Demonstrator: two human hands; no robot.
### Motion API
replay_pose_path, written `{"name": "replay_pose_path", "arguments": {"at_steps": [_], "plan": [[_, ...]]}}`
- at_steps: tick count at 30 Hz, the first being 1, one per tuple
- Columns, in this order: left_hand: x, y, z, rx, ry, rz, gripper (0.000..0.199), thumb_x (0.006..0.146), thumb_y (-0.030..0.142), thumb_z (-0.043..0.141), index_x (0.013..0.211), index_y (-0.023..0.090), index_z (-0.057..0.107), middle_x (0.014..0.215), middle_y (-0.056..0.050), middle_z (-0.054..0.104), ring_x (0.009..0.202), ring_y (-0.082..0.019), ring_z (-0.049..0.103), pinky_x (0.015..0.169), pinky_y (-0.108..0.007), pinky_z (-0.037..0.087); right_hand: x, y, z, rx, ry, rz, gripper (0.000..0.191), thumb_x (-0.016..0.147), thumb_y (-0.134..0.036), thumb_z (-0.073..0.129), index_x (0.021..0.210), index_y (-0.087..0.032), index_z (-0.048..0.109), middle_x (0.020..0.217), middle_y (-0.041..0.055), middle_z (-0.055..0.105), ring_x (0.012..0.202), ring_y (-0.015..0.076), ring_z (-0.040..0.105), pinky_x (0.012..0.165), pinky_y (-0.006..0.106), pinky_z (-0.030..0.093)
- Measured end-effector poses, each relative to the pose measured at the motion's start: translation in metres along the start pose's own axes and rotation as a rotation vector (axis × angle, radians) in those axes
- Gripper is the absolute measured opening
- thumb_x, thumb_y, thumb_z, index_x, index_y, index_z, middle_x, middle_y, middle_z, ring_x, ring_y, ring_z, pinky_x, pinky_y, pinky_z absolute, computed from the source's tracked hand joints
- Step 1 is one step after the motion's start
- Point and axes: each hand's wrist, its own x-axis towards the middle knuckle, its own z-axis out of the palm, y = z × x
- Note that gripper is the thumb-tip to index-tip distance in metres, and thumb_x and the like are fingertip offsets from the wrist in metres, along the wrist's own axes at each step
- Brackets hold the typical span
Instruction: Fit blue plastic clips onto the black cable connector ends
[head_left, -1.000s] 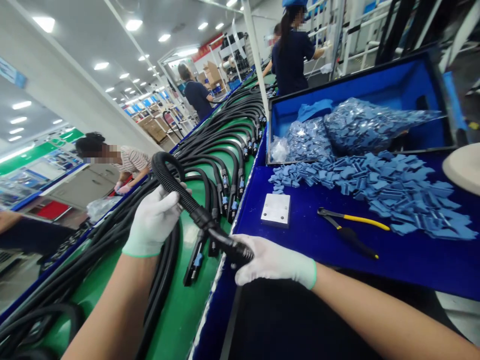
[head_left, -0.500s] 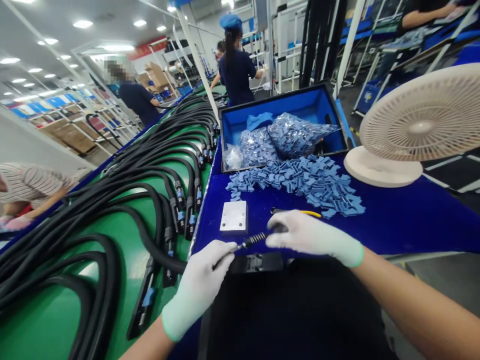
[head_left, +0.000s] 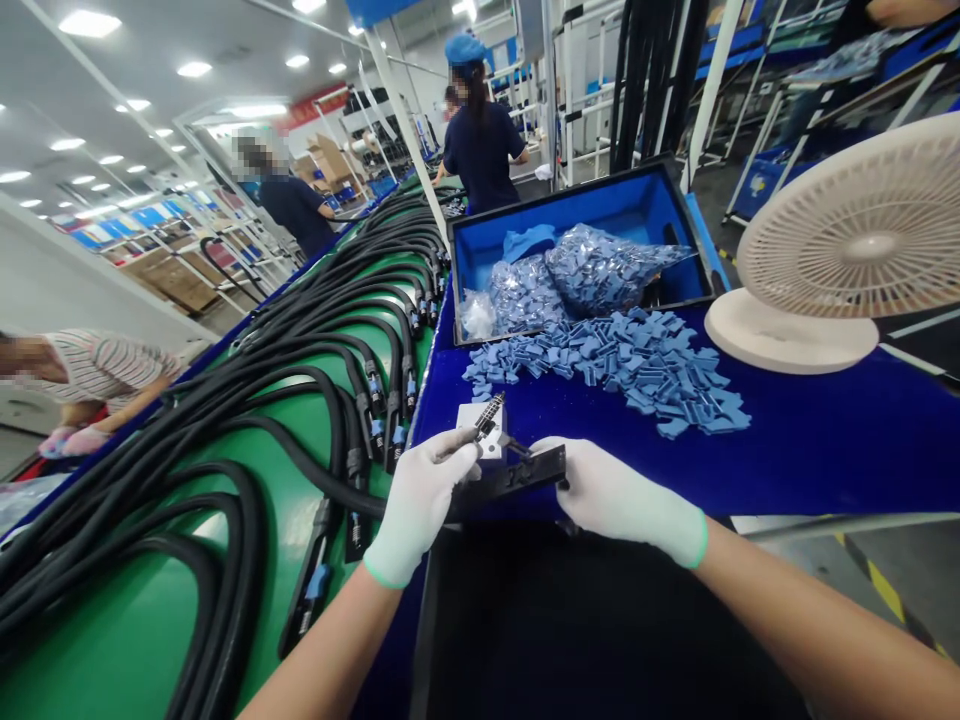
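Observation:
Between the closed fingers of my left hand is a thin metal rod with a coiled spring, tilted up to the right. My right hand is wrapped round the far end of a black housing, whose open recess shows. A black hose runs to the housing from the left. Behind my hands a white metal block lies on the blue table, partly covered by the spring. Both gloves are white.
Loose blue clips are heaped behind my hands, before a blue bin holding bagged clips. A beige fan stands at the right. Black hoses cover the green surface at left. Other people stand beyond.
My left hand has raised the spring and tilted it upright. My right hand has left the spring's end and taken hold of the black housing, which is now lifted and tilted. The view has shifted slightly.

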Motion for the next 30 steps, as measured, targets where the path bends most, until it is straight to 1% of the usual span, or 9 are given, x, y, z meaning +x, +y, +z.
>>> {"name": "replay_pose_path", "arguments": {"at_steps": [4, 8, 12, 14, 18, 21, 24, 27, 30], "plan": [[-0.002, 0.01, 0.0, -0.004, -0.018, 0.008, 0.038, 0.087, 0.038, 0.07, 0.12, 0.019, 0.076, 0.082, -0.004, 0.075, 0.077, -0.022, 0.069, 0.074, -0.032, 0.054, 0.004, -0.019, 0.01, 0.234, -0.009, -0.122, 0.048, 0.075, 0.002, 0.049, 0.112, -0.022, 0.068, 0.113, 0.006, 0.074, 0.107, 0.0246, 0.069, 0.1, 0.036, 0.052], [-0.005, 0.012, 0.0, 0.005, -0.036, 0.041, 0.037, 0.088, 0.037, 0.067, 0.118, 0.018, 0.077, 0.083, -0.005, 0.075, 0.076, -0.023, 0.069, 0.073, -0.032, 0.055, 0.007, -0.017, 0.016, 0.268, 0.015, -0.145, 0.053, 0.076, 0.002, 0.052, 0.119, -0.023, 0.067, 0.12, 0.0067, 0.072, 0.115, 0.0259, 0.066, 0.109, 0.042, 0.048], [-0.005, 0.007, 0.001, -0.011, -0.048, 0.011, 0.038, 0.087, 0.037, 0.07, 0.118, 0.018, 0.076, 0.086, -0.006, 0.077, 0.077, -0.024, 0.07, 0.073, -0.034, 0.056, 0.006, -0.008, 0.02, 0.241, 0.023, -0.13, 0.039, 0.079, 0.001, 0.052, 0.106, -0.022, 0.066, 0.109, 0.0065, 0.071, 0.105, 0.0244, 0.067, 0.101, 0.039, 0.051], [-0.001, 0.007, 0.003, -0.027, -0.073, 0.008, 0.038, 0.087, 0.037, 0.071, 0.12, 0.019, 0.074, 0.096, -0.007, 0.078, 0.083, -0.024, 0.072, 0.077, -0.034, 0.057, 0.006, -0.004, 0.023, 0.201, 0.027, -0.137, 0.031, 0.08, 0.001, 0.052, 0.098, -0.021, 0.064, 0.103, 0.0063, 0.07, 0.097, 0.023, 0.066, 0.094, 0.036, 0.053], [0.015, 0.017, 0.009, -0.005, -0.087, 0.149, 0.037, 0.09, 0.031, 0.067, 0.126, 0.022, 0.07, 0.121, -0.006, 0.074, 0.107, -0.024, 0.071, 0.095, -0.034, 0.055, 0.007, 0.003, 0.028, 0.134, 0.054, -0.173, 0.025, 0.08, 0.0, 0.052, 0.093, -0.02, 0.06, 0.097, 0.0049, 0.066, 0.089, 0.0204, 0.063, 0.086, 0.033, 0.051], [0.03, 0.027, 0.011, 0.079, -0.152, 0.191, 0.031, 0.092, 0.032, 0.062, 0.119, 0.019, 0.072, 0.114, -0.007, 0.076, 0.101, -0.026, 0.071, 0.093, -0.037, 0.056, 0.008, 0.001, 0.026, 0.122, 0.067, -0.089, 0.022, 0.082, -0.003, 0.051, 0.092, -0.021, 0.058, 0.089, 0.0021, 0.064, 0.082, 0.0191, 0.06, 0.077, 0.031, 0.049], [0.037, 0.031, 0.012, 0.172, -0.203, 0.256, 0.036, 0.096, 0.032, 0.056, 0.128, 0.02, 0.069, 0.123, -0.008, 0.073, 0.111, -0.028, 0.068, 0.102, -0.04, 0.052, 0.007, -0.005, 0.02, 0.168, 0.068, -0.019, 0.029, 0.084, -0.006, 0.053, 0.107, -0.022, 0.059, 0.09, 0.0011, 0.066, 0.079, 0.0189, 0.061, 0.073, 0.03, 0.049], [0.036, 0.028, 0.016, 0.285, -0.16, 0.374, 0.046, 0.097, 0.031, 0.059, 0.142, 0.024, 0.059, 0.137, -0.006, 0.066, 0.125, -0.027, 0.062, 0.11, -0.039, 0.047, 0.007, -0.007, 0.013, 0.259, 0.043, -0.049, 0.039, 0.087, -0.011, 0.057, 0.124, -0.022, 0.057, 0.1, 0.003, 0.07, 0.083, 0.0201, 0.065, 0.076, 0.031, 0.049], [0.032, 0.024, 0.02, 0.377, -0.121, 0.418, 0.042, 0.099, 0.034, 0.058, 0.139, 0.024, 0.062, 0.137, -0.005, 0.067, 0.125, -0.026, 0.063, 0.11, -0.038, 0.046, 0.009, 0.003, 0.015, 0.211, -0.015, -0.06, 0.014, 0.088, -0.017, 0.061, 0.102, -0.02, 0.062, 0.095, 0.0038, 0.07, 0.081, 0.0205, 0.064, 0.072, 0.031, 0.046]]}}
